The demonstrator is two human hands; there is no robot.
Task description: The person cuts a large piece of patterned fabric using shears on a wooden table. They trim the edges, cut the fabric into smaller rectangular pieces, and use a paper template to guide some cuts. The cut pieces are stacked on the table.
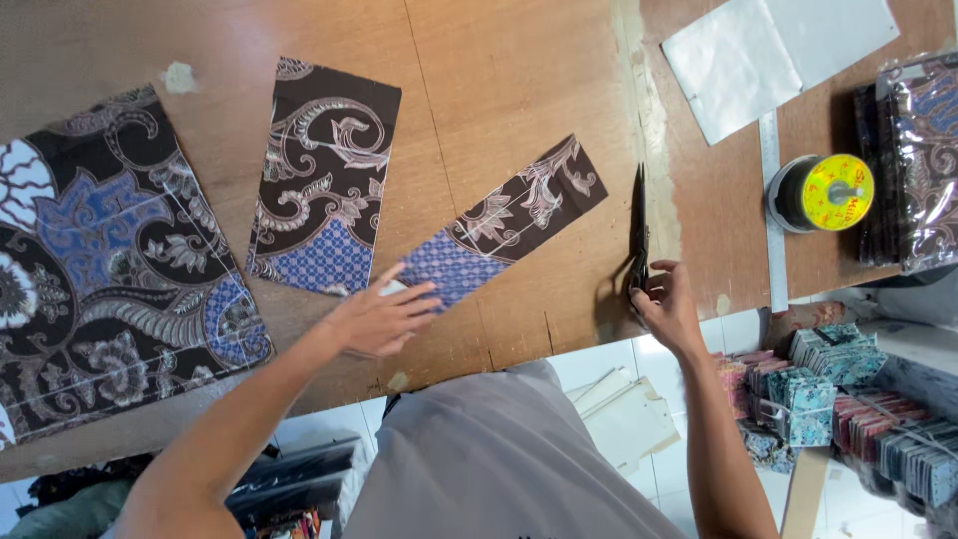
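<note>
My left hand [381, 317] lies flat with fingers spread on the near end of a long narrow strip of batik cloth [509, 220], brown with cream scrolls and a blue end. My right hand [667, 302] grips the handles of black scissors [638, 232], whose blades point away from me along the wooden table [499, 80]. The scissors rest on the table just right of the strip. A wider cut piece of the same batik cloth [324, 170] lies to the left of the strip.
A large batik cloth [110, 260] covers the table's left side. At the far right are clear plastic sheets [768, 50], a metal ruler [771, 200], a thread spool with a yellow top [823, 192] and bagged cloth [923, 160]. Stacks of small folded fabric items [848, 399] sit below the table edge.
</note>
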